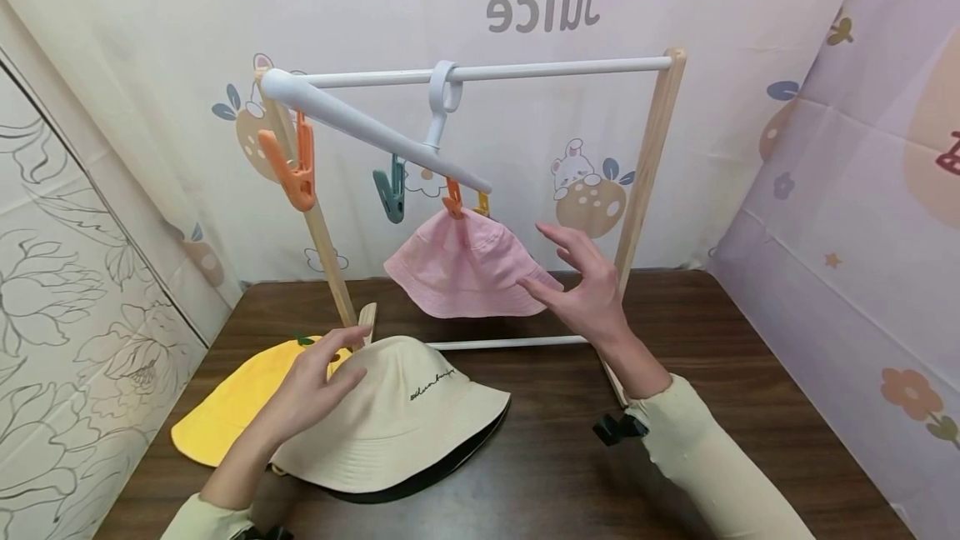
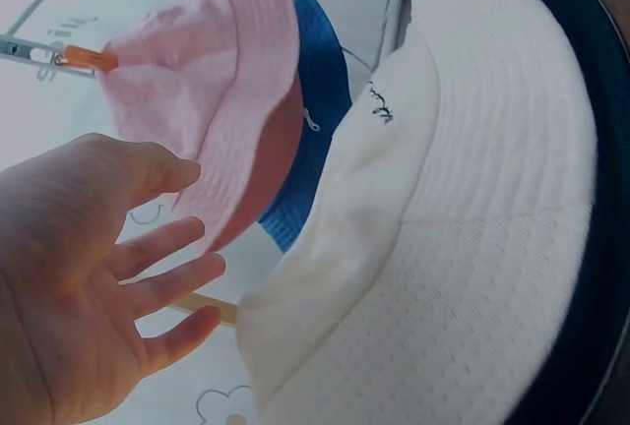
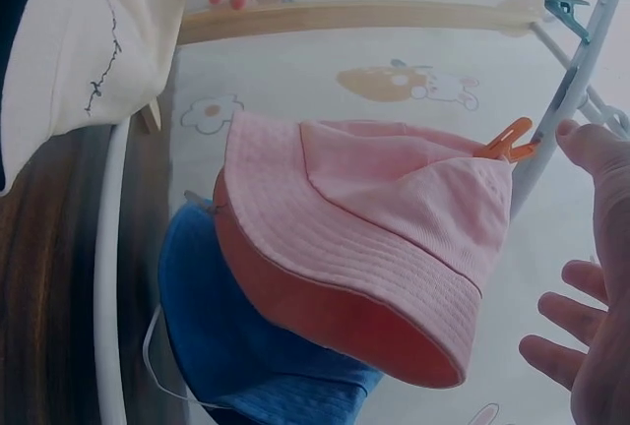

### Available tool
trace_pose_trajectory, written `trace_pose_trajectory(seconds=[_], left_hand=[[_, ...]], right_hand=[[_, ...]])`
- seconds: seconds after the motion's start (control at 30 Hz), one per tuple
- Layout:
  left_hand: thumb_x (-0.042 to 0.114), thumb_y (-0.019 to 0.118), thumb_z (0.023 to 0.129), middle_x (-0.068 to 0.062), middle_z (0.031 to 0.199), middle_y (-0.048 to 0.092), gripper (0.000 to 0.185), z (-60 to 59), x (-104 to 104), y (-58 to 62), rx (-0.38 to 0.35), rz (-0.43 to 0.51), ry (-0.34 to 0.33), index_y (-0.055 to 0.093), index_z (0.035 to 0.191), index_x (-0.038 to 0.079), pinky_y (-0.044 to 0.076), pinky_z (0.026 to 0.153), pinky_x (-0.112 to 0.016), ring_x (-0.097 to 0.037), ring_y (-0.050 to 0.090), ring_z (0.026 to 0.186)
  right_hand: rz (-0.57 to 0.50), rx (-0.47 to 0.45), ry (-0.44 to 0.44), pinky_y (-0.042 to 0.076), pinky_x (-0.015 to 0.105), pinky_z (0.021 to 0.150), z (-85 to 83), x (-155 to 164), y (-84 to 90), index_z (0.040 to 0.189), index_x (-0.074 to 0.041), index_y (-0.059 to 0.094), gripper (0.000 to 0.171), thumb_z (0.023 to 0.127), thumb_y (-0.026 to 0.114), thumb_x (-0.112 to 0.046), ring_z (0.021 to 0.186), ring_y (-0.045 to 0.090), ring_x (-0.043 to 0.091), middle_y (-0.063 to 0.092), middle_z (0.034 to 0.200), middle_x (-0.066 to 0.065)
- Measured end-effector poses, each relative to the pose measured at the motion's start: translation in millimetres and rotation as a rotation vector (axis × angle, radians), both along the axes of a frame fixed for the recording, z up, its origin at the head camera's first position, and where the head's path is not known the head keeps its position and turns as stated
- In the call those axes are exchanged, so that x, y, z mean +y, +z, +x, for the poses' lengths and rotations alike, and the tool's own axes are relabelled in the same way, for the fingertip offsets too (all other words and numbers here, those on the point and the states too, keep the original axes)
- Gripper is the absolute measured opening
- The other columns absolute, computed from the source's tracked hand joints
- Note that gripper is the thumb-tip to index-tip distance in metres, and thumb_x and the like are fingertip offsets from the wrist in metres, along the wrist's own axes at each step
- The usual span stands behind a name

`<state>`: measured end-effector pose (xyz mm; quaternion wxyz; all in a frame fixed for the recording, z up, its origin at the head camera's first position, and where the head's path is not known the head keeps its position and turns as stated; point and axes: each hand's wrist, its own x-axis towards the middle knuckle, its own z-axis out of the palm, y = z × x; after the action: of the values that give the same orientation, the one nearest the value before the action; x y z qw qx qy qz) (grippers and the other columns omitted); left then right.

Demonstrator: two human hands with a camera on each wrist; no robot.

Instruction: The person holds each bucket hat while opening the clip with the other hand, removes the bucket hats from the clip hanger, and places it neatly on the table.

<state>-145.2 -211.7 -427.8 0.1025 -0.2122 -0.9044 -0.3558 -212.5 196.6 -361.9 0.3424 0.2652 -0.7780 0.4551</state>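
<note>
A pink bucket hat hangs by its crown from an orange clip on a white hanger. Behind it, a blue hat shows in both wrist views. My right hand is beside the pink hat's right side, fingers spread and holding nothing. The left hand hovers over the left part of a cream bucket hat with dark lettering and a dark underside, its fingers loosely extended. Partly covered by the cream hat and the left hand, a yellow hat lies on the table.
The hanger hooks over the top bar of a wooden-legged rack on a dark wood table. A large orange clip, a teal clip and a yellow clip also hang from it. Printed curtains stand behind.
</note>
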Motion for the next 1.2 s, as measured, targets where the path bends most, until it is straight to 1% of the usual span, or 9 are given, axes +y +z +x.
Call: trace_pose_trajectory(seconds=[0.17, 0.3, 0.53, 0.63, 0.77, 0.8, 0.87, 1.03, 1.2], left_hand=[[0.001, 0.077, 0.102, -0.014, 0.153, 0.071, 0.055, -2.8, 4, 3.7, 0.023, 0.017, -0.001, 0.063, 0.156, 0.007, 0.062, 0.106, -0.064, -0.037, 0.071, 0.130], [0.002, 0.077, 0.103, -0.014, 0.157, 0.070, 0.056, -5.7, 8, 6.4, 0.054, 0.035, -0.007, 0.062, 0.156, 0.009, 0.063, 0.106, -0.063, -0.036, 0.072, 0.133], [-0.002, 0.078, 0.101, -0.014, 0.157, 0.070, 0.060, -9.8, 12, 7.2, 0.104, 0.066, -0.018, 0.061, 0.158, 0.008, 0.064, 0.103, -0.058, -0.034, 0.073, 0.134], [-0.001, 0.078, 0.101, -0.013, 0.157, 0.070, 0.059, -12.2, 16, 8.4, 0.105, 0.084, -0.009, 0.061, 0.157, 0.009, 0.065, 0.102, -0.055, -0.034, 0.072, 0.135], [0.002, 0.078, 0.102, -0.013, 0.157, 0.070, 0.059, -14.8, 19, 10.6, 0.108, 0.103, 0.011, 0.061, 0.158, 0.010, 0.064, 0.101, -0.039, -0.035, 0.072, 0.136], [0.002, 0.078, 0.102, -0.013, 0.157, 0.070, 0.060, -15.4, 20, 10.8, 0.107, 0.107, 0.016, 0.061, 0.159, 0.011, 0.064, 0.101, -0.038, -0.035, 0.072, 0.136], [0.001, 0.078, 0.102, -0.013, 0.157, 0.070, 0.060, -16.2, 22, 11.6, 0.107, 0.111, 0.023, 0.060, 0.159, 0.011, 0.063, 0.101, -0.038, -0.034, 0.072, 0.136], [-0.001, 0.077, 0.102, -0.013, 0.158, 0.070, 0.062, -19.8, 26, 13.4, 0.104, 0.127, 0.018, 0.059, 0.160, 0.011, 0.063, 0.103, -0.053, -0.035, 0.071, 0.139], [0.000, 0.076, 0.103, -0.012, 0.158, 0.070, 0.061, -24.0, 30, 17.5, 0.104, 0.151, 0.007, 0.058, 0.161, 0.011, 0.062, 0.105, -0.057, -0.034, 0.070, 0.140]], right_hand=[[0.004, -0.026, -0.009, 0.061, 0.068, 0.110, -0.9, -1, 2.4, 0.152, -0.009, 0.069, 0.075, 0.083, 0.098, -0.006, 0.142, 0.069, 0.038, 0.073, 0.149, 0.017], [0.012, -0.031, -0.017, 0.062, 0.067, 0.108, -1.8, -2, 3.9, 0.152, -0.009, 0.069, 0.075, 0.084, 0.098, -0.009, 0.142, 0.069, 0.039, 0.072, 0.150, 0.017], [0.021, -0.035, -0.018, 0.066, 0.064, 0.100, -3.7, -5, 1.9, 0.151, -0.008, 0.069, 0.075, 0.082, 0.099, -0.010, 0.138, 0.072, 0.041, 0.073, 0.151, 0.018], [0.023, -0.046, -0.028, 0.067, 0.062, 0.098, -4.1, -6, 0.5, 0.151, -0.008, 0.068, 0.076, 0.082, 0.099, -0.009, 0.138, 0.072, 0.042, 0.072, 0.152, 0.017], [0.021, -0.069, -0.036, 0.068, 0.061, 0.095, -3.8, -8, -0.5, 0.153, -0.009, 0.067, 0.076, 0.083, 0.099, -0.010, 0.138, 0.072, 0.041, 0.071, 0.154, 0.017], [0.021, -0.077, -0.035, 0.068, 0.061, 0.095, -3.6, -9, -0.5, 0.153, -0.009, 0.067, 0.077, 0.084, 0.099, -0.011, 0.139, 0.072, 0.041, 0.071, 0.154, 0.017], [0.020, -0.095, -0.037, 0.068, 0.061, 0.093, -3.1, -11, -0.4, 0.154, -0.010, 0.066, 0.077, 0.085, 0.099, -0.012, 0.139, 0.072, 0.041, 0.070, 0.155, 0.017], [0.010, -0.143, -0.042, 0.068, 0.063, 0.093, -2.8, -15, 0.0, 0.156, -0.013, 0.065, 0.077, 0.087, 0.097, -0.014, 0.140, 0.072, 0.041, 0.068, 0.157, 0.016], [0.006, -0.167, -0.029, 0.068, 0.064, 0.094, -3.8, -17, 0.5, 0.157, -0.013, 0.064, 0.079, 0.086, 0.099, -0.015, 0.141, 0.072, 0.041, 0.068, 0.157, 0.015]])
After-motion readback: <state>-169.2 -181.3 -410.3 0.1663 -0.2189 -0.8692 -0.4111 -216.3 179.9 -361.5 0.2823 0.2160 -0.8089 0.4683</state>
